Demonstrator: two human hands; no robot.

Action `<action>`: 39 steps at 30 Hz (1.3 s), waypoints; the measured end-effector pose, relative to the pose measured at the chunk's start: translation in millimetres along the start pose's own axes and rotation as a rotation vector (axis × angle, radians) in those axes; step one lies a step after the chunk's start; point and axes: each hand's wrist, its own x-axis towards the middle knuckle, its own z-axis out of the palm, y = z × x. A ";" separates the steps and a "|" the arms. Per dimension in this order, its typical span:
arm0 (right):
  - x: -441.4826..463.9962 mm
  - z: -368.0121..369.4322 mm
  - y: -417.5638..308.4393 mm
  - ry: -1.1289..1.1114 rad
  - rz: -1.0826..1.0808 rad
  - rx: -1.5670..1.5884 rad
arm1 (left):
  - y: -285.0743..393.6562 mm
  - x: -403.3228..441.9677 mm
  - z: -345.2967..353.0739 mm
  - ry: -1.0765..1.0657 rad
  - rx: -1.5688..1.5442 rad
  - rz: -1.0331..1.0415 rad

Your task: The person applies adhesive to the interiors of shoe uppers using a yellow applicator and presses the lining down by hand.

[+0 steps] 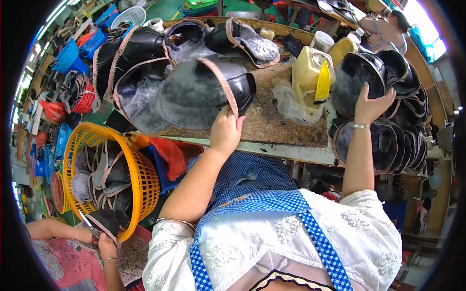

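My left hand [226, 130] grips the pinkish stitched rim of a black and grey shoe upper [194, 94], held over the left part of the worktable. Other uppers [141, 94] lie under and behind it. On the right, my right hand [373, 103] has its fingers spread, over the front of a dark upper [357, 80] in a pile; whether it touches the upper I cannot tell. Below that hand stands a row of nested uppers [374, 145]. Between my hands are a cut-open yellowish plastic container [307, 72] and a yellow scraper-like piece [323, 82].
The brown worktable [286, 131] carries a crumpled clear bag [290, 103] and a white cup [322, 41]. An orange basket [145, 182] of uppers stands at the lower left, where a co-worker's hands [104, 242] hold scissors and a piece. Another person [386, 31] sits at the upper right.
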 end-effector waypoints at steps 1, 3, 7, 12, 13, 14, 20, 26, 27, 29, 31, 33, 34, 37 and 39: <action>8.3 -19.7 -41.6 0.058 -0.073 0.156 | -0.2 5.6 -8.3 -0.055 -0.092 -0.006; -0.3 -50.7 -113.9 -0.249 0.060 0.805 | 0.5 16.2 -31.3 -0.177 -0.255 -0.052; -38.1 -107.4 -249.9 -0.780 -0.605 1.246 | -17.5 43.2 -72.2 -0.234 -0.146 0.104; -102.6 -37.7 -254.2 -0.804 -0.997 0.823 | -72.1 6.9 -99.3 -0.286 0.319 0.000; -104.0 -35.9 -249.0 -0.825 -1.051 0.821 | -68.4 5.3 -101.0 -0.294 0.330 -0.013; -103.2 -39.6 -244.6 -0.859 -1.105 0.814 | -54.4 2.8 -100.6 -0.345 0.477 0.017; -90.5 -11.1 -198.4 -0.688 -0.754 0.969 | -22.9 -5.1 -54.8 -0.170 0.180 -0.095; -28.4 -21.2 -102.5 -0.415 -0.095 0.393 | -31.1 -15.4 -34.5 0.045 -0.027 -0.278; -18.0 -20.4 -92.5 -0.582 0.018 0.277 | -29.9 -16.6 -34.3 0.038 -0.004 -0.292; -7.1 -18.5 -76.4 -0.807 0.138 0.092 | -24.4 -16.4 -34.4 0.060 0.004 -0.313; -18.7 0.2 -70.7 -0.890 0.072 0.098 | -28.6 -14.6 -32.4 0.069 -0.084 -0.359; -21.7 6.8 -62.8 -0.905 0.097 0.329 | -32.5 -16.0 -37.1 0.070 -0.129 -0.392; -22.1 11.0 -59.8 -0.912 0.106 0.453 | -32.2 -16.2 -37.8 0.076 -0.114 -0.384; -24.0 7.5 -65.0 -0.923 0.239 0.716 | -34.2 -17.4 -39.3 0.081 -0.185 -0.419; -33.3 -8.2 -69.4 -1.015 0.273 0.688 | -45.4 -19.9 -35.9 0.049 -0.325 -0.460</action>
